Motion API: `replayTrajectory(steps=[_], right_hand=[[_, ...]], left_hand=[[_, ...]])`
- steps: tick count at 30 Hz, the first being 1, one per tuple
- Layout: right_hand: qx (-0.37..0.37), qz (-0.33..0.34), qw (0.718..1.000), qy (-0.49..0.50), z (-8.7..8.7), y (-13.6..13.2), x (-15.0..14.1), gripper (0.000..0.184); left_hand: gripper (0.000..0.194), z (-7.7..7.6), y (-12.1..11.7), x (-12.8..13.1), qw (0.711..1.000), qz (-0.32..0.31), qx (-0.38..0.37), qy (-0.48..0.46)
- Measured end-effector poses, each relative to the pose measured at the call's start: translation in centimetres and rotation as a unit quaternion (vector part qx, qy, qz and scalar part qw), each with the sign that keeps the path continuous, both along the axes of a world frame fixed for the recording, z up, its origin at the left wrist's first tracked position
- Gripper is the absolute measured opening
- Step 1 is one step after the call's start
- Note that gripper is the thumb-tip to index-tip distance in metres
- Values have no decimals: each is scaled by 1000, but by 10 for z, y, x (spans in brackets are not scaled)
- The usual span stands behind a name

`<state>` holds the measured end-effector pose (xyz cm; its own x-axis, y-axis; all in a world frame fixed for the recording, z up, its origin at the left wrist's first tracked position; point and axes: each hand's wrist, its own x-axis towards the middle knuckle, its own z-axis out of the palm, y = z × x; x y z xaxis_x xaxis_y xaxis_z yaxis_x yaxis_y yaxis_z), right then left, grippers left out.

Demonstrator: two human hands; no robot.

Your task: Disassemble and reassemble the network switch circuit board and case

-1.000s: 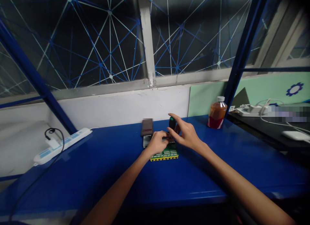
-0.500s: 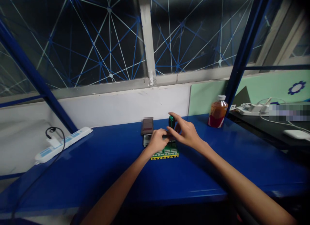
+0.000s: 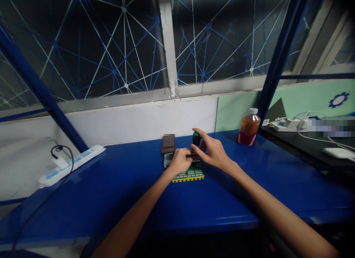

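My right hand (image 3: 213,148) has its fingers curled round the black and green handle of a screwdriver (image 3: 196,138), which stands upright. The tool's tip is hidden behind the fingers. Close by on its left, my left hand (image 3: 181,160) is closed, fingertips together near the screwdriver's lower end; what they pinch is hidden. Under both hands lies a green circuit board (image 3: 195,172) with rows of pale parts and a yellow strip along its near edge. Behind my left hand a grey metallic item (image 3: 167,160) is partly covered.
A dark phone-like device (image 3: 168,144) sits at the back of the blue table (image 3: 133,198). A capped drink bottle (image 3: 249,127) stands at the back right. On the left is a white power strip (image 3: 73,165) with a black cable. A black surface with chargers adjoins the right.
Both hands keep their places over the board. The green on the screwdriver handle shows differently, as though the handle has turned slightly. The whole view has shifted a little.
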<state>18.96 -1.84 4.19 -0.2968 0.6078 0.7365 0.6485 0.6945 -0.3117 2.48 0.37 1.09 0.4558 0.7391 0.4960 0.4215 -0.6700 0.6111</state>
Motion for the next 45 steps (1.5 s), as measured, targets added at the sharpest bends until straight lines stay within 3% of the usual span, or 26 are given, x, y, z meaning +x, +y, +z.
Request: replayTrajectory(steps=[8, 16, 29, 33, 34, 39, 42, 45], right_hand=[[-20, 17, 1000, 5, -4, 0, -3, 56], [-25, -1, 1000, 10, -6, 3, -4, 51], [-21, -43, 999, 12, -7, 7, 0, 54], [-15, -35, 999, 9, -6, 7, 2, 53], [-15, -31, 999, 9, -5, 7, 2, 53], [-20, -24, 999, 9, -3, 4, 2, 52], [-23, -20, 999, 8, -2, 3, 1, 51], [-26, -18, 999, 10, -1, 3, 1, 51]], left_hand=[[28, -5, 2, -1, 999, -26, -24, -33], [24, -5, 0, -2, 999, -5, -22, -23], [20, -3, -6, -1, 999, 26, 14, 41], [17, 5, -5, -9, 994, 4, 55, 97], [19, 8, -4, -13, 990, -1, 73, 121], [52, 18, 16, -49, 969, 108, 125, 182], [70, 7, 37, -70, 954, 170, 95, 226], [80, -8, 54, -82, 953, 173, 34, 246]])
